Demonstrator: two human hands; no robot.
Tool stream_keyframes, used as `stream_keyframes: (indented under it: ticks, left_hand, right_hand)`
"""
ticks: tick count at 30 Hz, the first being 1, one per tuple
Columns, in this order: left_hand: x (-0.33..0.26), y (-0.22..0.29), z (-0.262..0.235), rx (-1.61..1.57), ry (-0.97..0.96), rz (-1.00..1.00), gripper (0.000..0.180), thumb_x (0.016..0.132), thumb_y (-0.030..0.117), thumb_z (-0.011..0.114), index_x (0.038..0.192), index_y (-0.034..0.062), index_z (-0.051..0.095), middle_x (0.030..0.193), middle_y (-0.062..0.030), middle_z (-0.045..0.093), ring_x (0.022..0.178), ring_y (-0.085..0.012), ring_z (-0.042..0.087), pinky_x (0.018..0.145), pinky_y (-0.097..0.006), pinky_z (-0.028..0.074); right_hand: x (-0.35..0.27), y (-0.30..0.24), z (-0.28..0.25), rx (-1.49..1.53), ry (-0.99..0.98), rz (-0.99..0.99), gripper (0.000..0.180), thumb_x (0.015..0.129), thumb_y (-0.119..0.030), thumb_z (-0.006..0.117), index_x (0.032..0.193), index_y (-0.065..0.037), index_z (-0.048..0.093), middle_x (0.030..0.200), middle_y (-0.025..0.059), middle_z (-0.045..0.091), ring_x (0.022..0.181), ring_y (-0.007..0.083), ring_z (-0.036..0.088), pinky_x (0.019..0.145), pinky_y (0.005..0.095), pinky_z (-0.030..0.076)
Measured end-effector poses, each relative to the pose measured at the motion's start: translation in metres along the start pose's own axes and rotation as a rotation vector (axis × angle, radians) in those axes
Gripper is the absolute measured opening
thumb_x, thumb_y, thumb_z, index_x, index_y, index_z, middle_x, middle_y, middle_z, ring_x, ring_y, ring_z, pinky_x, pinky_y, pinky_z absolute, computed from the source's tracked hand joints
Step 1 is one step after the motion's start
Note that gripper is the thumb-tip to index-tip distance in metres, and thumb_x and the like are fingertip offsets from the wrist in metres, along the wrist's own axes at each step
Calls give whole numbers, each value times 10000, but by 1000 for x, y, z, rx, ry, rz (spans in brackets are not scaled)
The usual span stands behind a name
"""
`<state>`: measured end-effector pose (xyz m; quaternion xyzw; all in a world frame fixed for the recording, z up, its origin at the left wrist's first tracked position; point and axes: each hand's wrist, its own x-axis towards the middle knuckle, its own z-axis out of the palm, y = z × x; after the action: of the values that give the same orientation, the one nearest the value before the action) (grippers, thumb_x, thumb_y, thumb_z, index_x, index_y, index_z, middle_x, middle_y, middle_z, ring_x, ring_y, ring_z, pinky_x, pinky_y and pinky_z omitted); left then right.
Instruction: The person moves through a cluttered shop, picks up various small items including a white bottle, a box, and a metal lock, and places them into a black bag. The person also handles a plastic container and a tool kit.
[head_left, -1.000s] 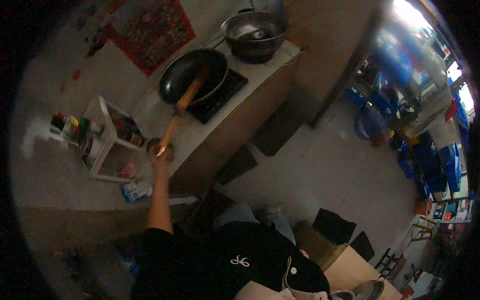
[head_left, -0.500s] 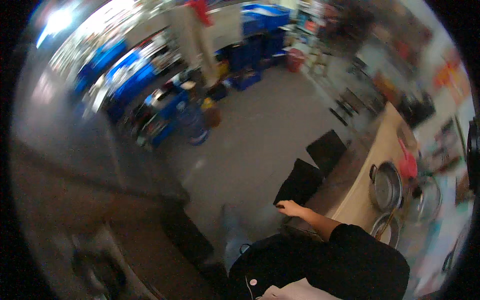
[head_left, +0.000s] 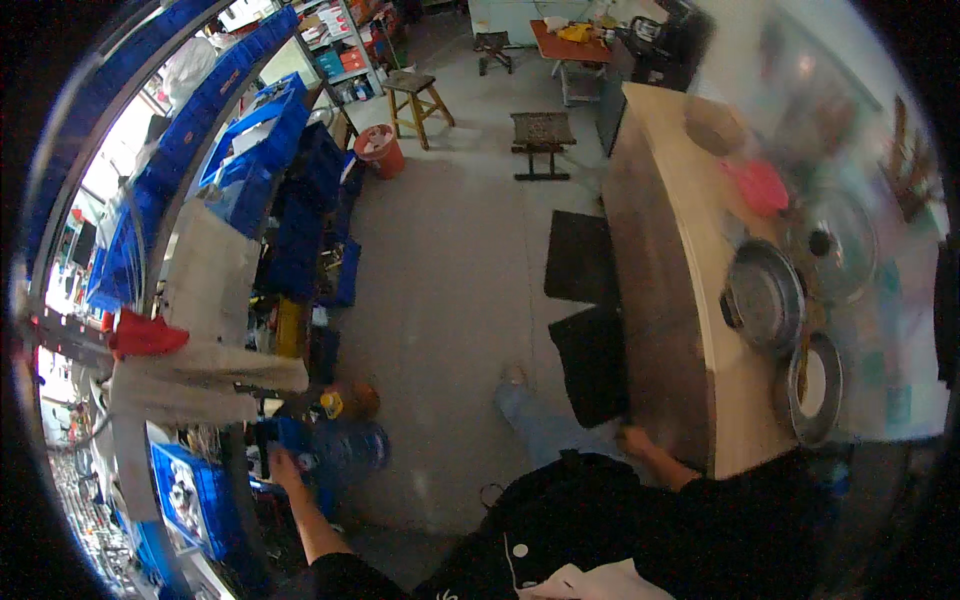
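My left hand [head_left: 285, 467] reaches out low on the left, beside the blue bins and close to a large clear-blue water bottle [head_left: 350, 447]. Its fingers are dark and small, so I cannot make out whether it touches or grips anything. My right hand [head_left: 634, 440] hangs by the near end of the wooden counter [head_left: 665, 300], just below a black mat [head_left: 590, 365]. Its fingers are blurred. On the countertop stand a metal pan [head_left: 765, 300], a second pan with a pale inside [head_left: 815, 388], a glass lid [head_left: 832, 245] and a pink plastic item [head_left: 760, 187].
Shelves with blue bins [head_left: 250, 140] line the left side, with a red cloth [head_left: 148, 333] on a pale board. Farther off are a red bucket [head_left: 378, 152], a wooden stool [head_left: 415, 105], a low folding stool [head_left: 542, 140] and a small table [head_left: 570, 45]. Grey floor [head_left: 450, 260] runs between.
My view has swung to the right, so the counter and aisle now run straight ahead. My left hand has come into view beside the bins. My right hand has lowered next to the counter.
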<state>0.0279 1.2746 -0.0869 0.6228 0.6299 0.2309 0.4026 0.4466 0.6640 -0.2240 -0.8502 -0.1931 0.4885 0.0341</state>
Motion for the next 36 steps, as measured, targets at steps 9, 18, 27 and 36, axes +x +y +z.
stream_keyframes:
  ticks: [9, 18, 27, 36]
  left_hand:
    - [21, 46, 215, 524, -479, 31, 272, 865, 244, 524, 958, -1, 596, 820, -174, 611, 712, -328, 587, 621, -396, 463]
    - [128, 21, 260, 778, -977, -584, 303, 849, 278, 528, 962, 7, 602, 860, -180, 619, 770, -344, 590, 669, -417, 462]
    - [612, 453, 591, 370, -372, 390, 312, 829, 281, 561, 993, 20, 612, 928, -173, 632, 850, -339, 599, 747, -395, 462]
    - [652, 646, 776, 372, -588, 352, 289, 811, 207, 576, 1049, 43, 594, 1013, -152, 632, 915, -316, 608, 801, -388, 467]
  right_hand:
    - [119, -29, -166, 479, 154, 172, 371, 864, -288, 537, 1123, -25, 564, 1013, 157, 606, 872, 248, 588, 690, 377, 490]
    - [270, -150, -318, 454, 254, -63, 280, 858, -190, 556, 1075, -12, 572, 920, 109, 610, 830, 201, 571, 692, 345, 473]
    - [374, -281, -502, 539, 375, -213, 332, 907, -263, 502, 1171, -71, 563, 659, 67, 537, 547, 163, 478, 491, 331, 389]
    - [567, -281, -759, 479, 78, 143, 284, 885, -189, 514, 1116, -34, 574, 795, 102, 599, 666, 171, 564, 531, 336, 448]
